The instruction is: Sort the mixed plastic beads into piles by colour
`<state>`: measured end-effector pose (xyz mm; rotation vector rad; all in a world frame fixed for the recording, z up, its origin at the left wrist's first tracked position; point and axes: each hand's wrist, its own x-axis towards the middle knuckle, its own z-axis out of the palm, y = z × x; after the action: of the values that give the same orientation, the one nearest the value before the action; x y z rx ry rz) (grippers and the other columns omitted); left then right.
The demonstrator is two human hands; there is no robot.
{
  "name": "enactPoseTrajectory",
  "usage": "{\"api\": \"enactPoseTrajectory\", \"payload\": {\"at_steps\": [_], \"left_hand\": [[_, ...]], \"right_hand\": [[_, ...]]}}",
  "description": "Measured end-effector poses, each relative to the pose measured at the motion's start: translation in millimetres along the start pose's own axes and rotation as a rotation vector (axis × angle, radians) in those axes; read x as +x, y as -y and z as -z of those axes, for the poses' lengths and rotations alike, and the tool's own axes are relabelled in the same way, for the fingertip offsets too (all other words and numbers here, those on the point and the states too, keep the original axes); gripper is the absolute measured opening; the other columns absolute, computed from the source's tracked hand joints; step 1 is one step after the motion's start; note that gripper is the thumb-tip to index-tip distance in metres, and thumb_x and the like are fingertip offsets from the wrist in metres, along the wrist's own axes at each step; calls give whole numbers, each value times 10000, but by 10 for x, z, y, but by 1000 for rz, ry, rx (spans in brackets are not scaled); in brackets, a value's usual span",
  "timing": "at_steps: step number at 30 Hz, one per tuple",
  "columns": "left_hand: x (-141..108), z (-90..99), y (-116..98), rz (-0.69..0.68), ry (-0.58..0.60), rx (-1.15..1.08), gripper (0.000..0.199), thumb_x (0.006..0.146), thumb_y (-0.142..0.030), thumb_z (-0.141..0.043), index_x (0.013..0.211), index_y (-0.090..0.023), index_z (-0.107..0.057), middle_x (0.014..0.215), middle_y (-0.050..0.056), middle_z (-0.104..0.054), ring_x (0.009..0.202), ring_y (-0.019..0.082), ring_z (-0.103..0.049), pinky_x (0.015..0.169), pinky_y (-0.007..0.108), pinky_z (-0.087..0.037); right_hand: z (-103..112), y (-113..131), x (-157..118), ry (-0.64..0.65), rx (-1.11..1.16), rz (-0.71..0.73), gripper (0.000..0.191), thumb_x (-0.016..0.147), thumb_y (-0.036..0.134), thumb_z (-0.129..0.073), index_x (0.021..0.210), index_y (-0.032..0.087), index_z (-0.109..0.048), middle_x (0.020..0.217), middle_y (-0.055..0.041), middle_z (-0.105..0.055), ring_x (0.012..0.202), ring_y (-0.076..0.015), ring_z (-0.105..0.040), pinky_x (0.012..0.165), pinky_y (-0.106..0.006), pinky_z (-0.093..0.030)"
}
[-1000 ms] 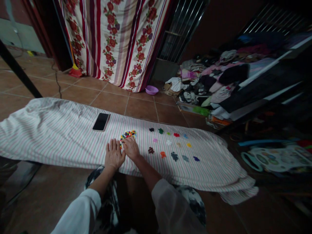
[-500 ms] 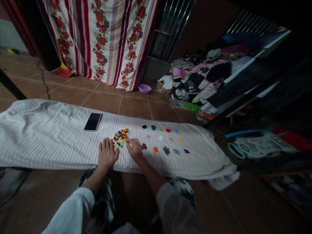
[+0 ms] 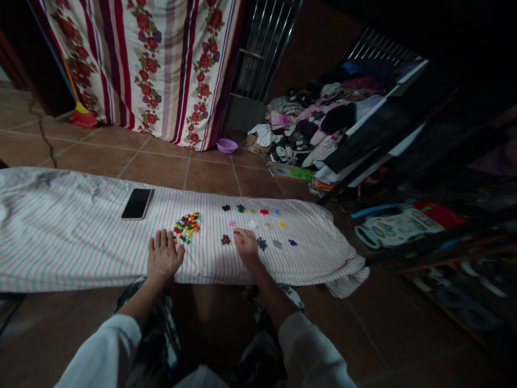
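Note:
My left hand (image 3: 165, 255) lies flat with its fingers spread on the striped cloth (image 3: 100, 237), just below the mixed pile of small colourful pieces (image 3: 187, 226). My right hand (image 3: 247, 248) is closed in a pinch over the orange pieces (image 3: 241, 241), which it partly hides; what its fingertips hold is too small to name. Left of that hand sits a brown cluster (image 3: 225, 239), and a dark grey cluster (image 3: 262, 244) is on its right. Several other small colour groups, such as the red (image 3: 264, 212) and yellow (image 3: 282, 224) ones, lie in rows.
A phone (image 3: 138, 203) lies on the cloth, left of the mixed pile. Beyond the cloth are a purple bowl (image 3: 227, 145), a broom (image 3: 83, 115), a hanging curtain (image 3: 169, 70) and a heap of clothes (image 3: 315, 124). Shelving stands at the right.
My right hand has moved right, from the edge of the mixed pile to the orange pieces. My left hand stays flat near the pile. The whole view has shifted slightly.

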<state>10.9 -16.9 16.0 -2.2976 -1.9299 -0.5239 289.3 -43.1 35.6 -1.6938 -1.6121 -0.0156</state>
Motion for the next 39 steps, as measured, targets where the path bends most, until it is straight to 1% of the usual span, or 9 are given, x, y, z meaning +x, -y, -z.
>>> {"api": "enactPoseTrajectory", "payload": {"at_steps": [4, 7, 10, 13, 17, 23, 28, 33, 39], "left_hand": [[0, -12, 7, -4, 3, 0, 687, 854, -436, -349, 1351, 23, -469, 1435, 260, -441, 1381, 382, -353, 1126, 521, -254], [-2, -23, 13, -8, -8, -10, 694, 852, -442, -343, 1346, 29, -470, 1426, 267, -448, 1380, 380, -353, 1128, 522, -247], [-8, -25, 16, -18, -24, -22, 704, 854, -444, -332, 1351, 37, -458, 1422, 275, -449, 1386, 376, -342, 1129, 522, -240], [-13, -25, 17, -16, -23, -23, 707, 853, -446, -324, 1350, 39, -458, 1420, 275, -450, 1382, 380, -343, 1127, 524, -240], [-15, -17, 17, -17, -9, -12, 712, 848, -446, -333, 1352, 41, -455, 1423, 275, -446, 1377, 387, -346, 1125, 523, -240], [-19, 13, 5, -10, 13, 0, 703, 851, -439, -336, 1356, 37, -452, 1434, 274, -435, 1386, 378, -338, 1131, 515, -233], [-16, 27, -4, -9, 9, 9, 704, 850, -443, -327, 1352, 34, -456, 1431, 270, -441, 1381, 381, -347, 1129, 514, -241], [-12, 24, -4, -17, -10, 12, 705, 852, -447, -322, 1349, 33, -460, 1423, 270, -451, 1372, 383, -363, 1121, 516, -257], [-9, 22, -1, -16, -6, 5, 707, 847, -450, -333, 1343, 36, -467, 1421, 270, -452, 1373, 381, -360, 1121, 521, -259]], "right_hand": [[309, -327, -45, -65, -76, -80, 276, 862, 258, -441, 921, 194, -703, 909, -82, -714, 884, -226, -597, 845, -356, -458], [503, -554, -113, -83, -126, -127, 309, 863, 287, -423, 925, 178, -705, 909, -91, -719, 876, -230, -602, 842, -359, -453], [633, -734, -185, -89, -170, -178, 333, 859, 306, -408, 923, 173, -706, 922, -97, -724, 886, -233, -605, 846, -356, -449], [691, -847, -230, -96, -195, -209, 337, 848, 293, -400, 919, 168, -705, 939, -103, -728, 905, -234, -611, 871, -359, -442], [676, -896, -236, -70, -215, -208, 337, 843, 270, -397, 924, 159, -704, 935, -107, -727, 900, -228, -617, 885, -353, -437], [584, -879, -182, 7, -282, -201, 331, 847, 230, -397, 928, 157, -710, 924, -89, -721, 883, -213, -603, 875, -325, -423], [520, -907, -152, 23, -315, -196, 308, 816, 176, -422, 912, 163, -714, 919, -77, -718, 883, -203, -593, 868, -307, -408], [445, -954, -184, -19, -288, -148, 298, 812, 170, -427, 869, 172, -720, 865, -69, -717, 848, -195, -587, 861, -303, -401], [374, -974, -238, -55, -258, -132, 321, 807, 168, -414, 897, 163, -722, 862, -71, -716, 866, -194, -589, 887, -313, -401]]}}
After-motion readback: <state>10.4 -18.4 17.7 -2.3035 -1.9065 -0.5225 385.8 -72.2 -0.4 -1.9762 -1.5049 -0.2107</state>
